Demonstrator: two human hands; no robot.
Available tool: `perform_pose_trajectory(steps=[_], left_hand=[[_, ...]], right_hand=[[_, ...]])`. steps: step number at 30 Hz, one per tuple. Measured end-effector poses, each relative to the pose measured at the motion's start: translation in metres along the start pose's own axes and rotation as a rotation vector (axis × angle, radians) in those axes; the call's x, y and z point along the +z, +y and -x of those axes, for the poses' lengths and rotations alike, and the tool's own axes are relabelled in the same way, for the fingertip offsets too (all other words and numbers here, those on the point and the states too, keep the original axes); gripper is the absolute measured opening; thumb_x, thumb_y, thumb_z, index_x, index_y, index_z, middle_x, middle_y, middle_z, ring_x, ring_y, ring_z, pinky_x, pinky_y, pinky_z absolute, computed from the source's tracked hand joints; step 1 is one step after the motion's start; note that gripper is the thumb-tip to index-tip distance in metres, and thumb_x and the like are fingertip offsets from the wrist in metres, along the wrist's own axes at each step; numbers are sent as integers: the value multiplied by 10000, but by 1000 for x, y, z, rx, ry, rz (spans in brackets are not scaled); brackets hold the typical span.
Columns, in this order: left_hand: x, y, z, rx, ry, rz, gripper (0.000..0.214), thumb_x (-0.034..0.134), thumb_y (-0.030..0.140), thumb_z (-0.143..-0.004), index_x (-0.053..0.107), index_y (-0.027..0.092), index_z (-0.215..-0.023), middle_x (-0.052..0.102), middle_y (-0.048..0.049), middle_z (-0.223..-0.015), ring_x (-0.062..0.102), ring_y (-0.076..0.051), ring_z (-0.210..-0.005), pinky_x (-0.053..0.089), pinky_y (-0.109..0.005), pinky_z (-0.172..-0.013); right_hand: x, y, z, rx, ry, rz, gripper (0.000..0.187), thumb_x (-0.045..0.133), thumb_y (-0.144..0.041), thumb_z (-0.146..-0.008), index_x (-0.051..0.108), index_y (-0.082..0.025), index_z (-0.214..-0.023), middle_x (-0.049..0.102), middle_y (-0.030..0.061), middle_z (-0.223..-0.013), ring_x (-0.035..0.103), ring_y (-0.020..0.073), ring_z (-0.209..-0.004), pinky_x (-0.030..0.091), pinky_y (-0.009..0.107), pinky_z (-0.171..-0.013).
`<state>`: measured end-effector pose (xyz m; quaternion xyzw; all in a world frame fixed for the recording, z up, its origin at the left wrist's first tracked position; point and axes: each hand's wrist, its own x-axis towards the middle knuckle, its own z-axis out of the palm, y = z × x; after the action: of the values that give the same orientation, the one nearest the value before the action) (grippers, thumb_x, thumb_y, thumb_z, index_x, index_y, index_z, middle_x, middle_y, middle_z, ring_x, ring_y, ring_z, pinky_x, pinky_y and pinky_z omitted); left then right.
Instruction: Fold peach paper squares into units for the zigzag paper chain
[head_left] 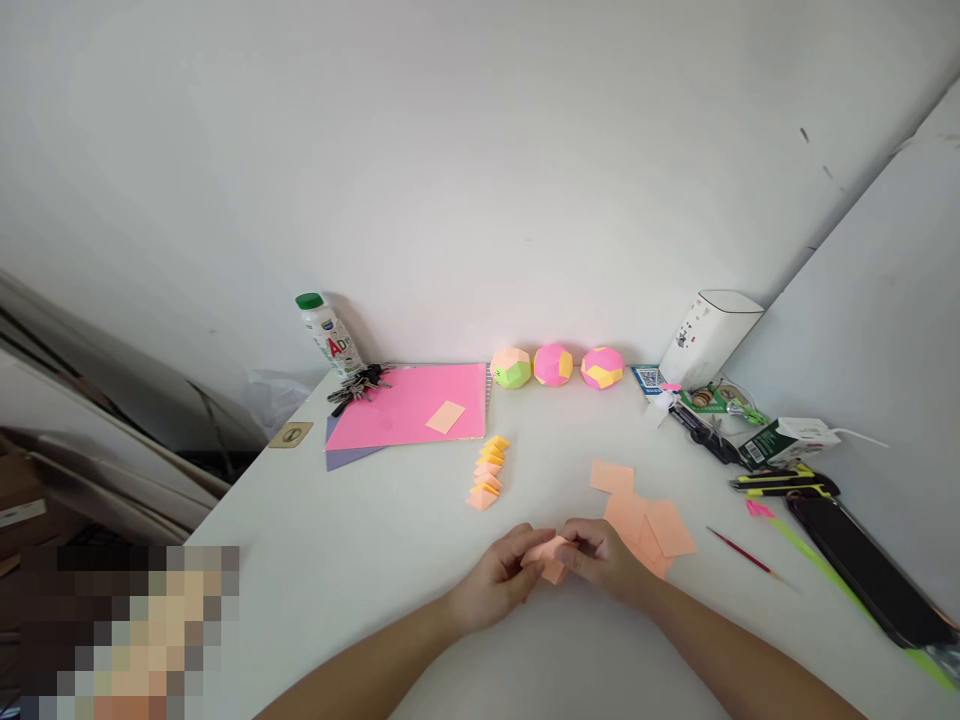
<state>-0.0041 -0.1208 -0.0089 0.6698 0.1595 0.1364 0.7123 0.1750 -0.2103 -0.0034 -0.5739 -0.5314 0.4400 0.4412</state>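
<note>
- Peach paper (pixel 553 572), folded small, is held between the hands in the head view I watch, just above the near part of the table (pixel 420 560).
- I see the left hand (pixel 495 575) with thumb and fingers closed on the paper's left side; the right hand (pixel 606 560) pinches its right side.
- Just beyond the right hand I have loose peach sheets (pixel 671 528), overlapping; left of them runs a row of folded pieces (pixel 487 472).
- On the bottle (pixel 330 335) with the green cap I can read a red "A" and a dark "D"; the smaller print defeats me.
- Keys (pixel 360 385) lie at its foot, on the edge of a pink sheet (pixel 405 400).
- Far right, I make out a QR code on a blue card (pixel 647 380) and a barcode on a green-and-white box (pixel 784 442); its lettering is too small for me.
- Dark marks on the white container (pixel 709 340) stay illegible to me.
</note>
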Motion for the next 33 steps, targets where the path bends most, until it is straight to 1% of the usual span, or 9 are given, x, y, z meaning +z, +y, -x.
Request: perform_pose_trajectory(steps=[4, 8, 11, 13, 17, 20, 24, 27, 33], left_hand=[[0, 6, 0, 3, -18, -68, 391, 438, 431, -876, 523, 262, -1218, 417, -10, -867, 420, -64, -551, 417, -239, -521], [1, 13, 1, -15, -40, -92, 392, 403, 419, -897, 528, 241, -1223, 502, -44, -910, 424, -66, -549, 396, -222, -512], [1, 16, 1, -26, -47, -119, 403, 378, 417, -906, 526, 228, -1229, 549, -52, -901, 418, -71, -542, 388, -216, -507], [1, 18, 1, -17, -34, -172, 398, 375, 409, -906, 538, 227, -1219, 572, -49, -882, 448, -96, -588, 407, -226, -537], [3, 20, 0, 60, 3, -244, 384, 386, 388, -906, 576, 201, -1182, 609, -49, -866, 512, -153, -742, 440, -277, -675], [5, 21, -1, 76, 25, -270, 384, 401, 397, -899, 597, 190, -1156, 619, -45, -844, 518, -158, -744, 439, -282, -687], [6, 20, -2, 51, 46, -316, 395, 399, 403, -897, 594, 186, -1163, 612, -34, -798, 511, -153, -721, 434, -269, -665], [7, 20, -2, 48, 53, -328, 394, 385, 402, -901, 603, 180, -1142, 609, -34, -782, 516, -158, -728, 432, -264, -659], [8, 21, -3, 58, 39, -330, 384, 356, 393, -913, 649, 159, -993, 593, -30, -761, 499, -144, -687, 413, -252, -632]], right_hand=[[1, 3, 0, -9, 12, 0, 298, 542, -428, -834, 531, -178, -672, 474, -28, -592, 397, 108, -540, 317, 232, -504], [2, 5, -1, -10, 55, 14, 295, 561, -422, -822, 508, -181, -660, 442, -33, -587, 395, 108, -546, 321, 230, -497], [3, 5, 0, 1, 83, -18, 282, 589, -425, -800, 498, -185, -682, 439, -37, -600, 395, 105, -544, 329, 227, -492], [3, 5, 0, 17, 96, -59, 276, 609, -424, -786, 489, -188, -705, 439, -41, -614, 392, 100, -543, 333, 223, -492], [3, 5, 0, 31, 103, -128, 270, 627, -425, -773, 490, -192, -779, 465, -33, -669, 427, 107, -584, 367, 227, -525], [4, 7, -1, 21, 98, -140, 249, 627, -413, -775, 531, -187, -817, 499, -20, -696, 456, 117, -610, 385, 236, -546], [3, 8, -2, 12, 103, -149, 216, 629, -386, -781, 575, -176, -784, 526, -17, -678, 473, 118, -607, 391, 242, -557], [2, 8, -2, 30, 110, -184, 202, 641, -372, -776, 593, -176, -785, 538, -10, -682, 491, 125, -624, 406, 251, -575], [2, 3, -3, 53, 100, -241, 213, 658, -386, -755, 616, -177, -752, 556, -1, -675, 515, 141, -631, 426, 270, -586]])
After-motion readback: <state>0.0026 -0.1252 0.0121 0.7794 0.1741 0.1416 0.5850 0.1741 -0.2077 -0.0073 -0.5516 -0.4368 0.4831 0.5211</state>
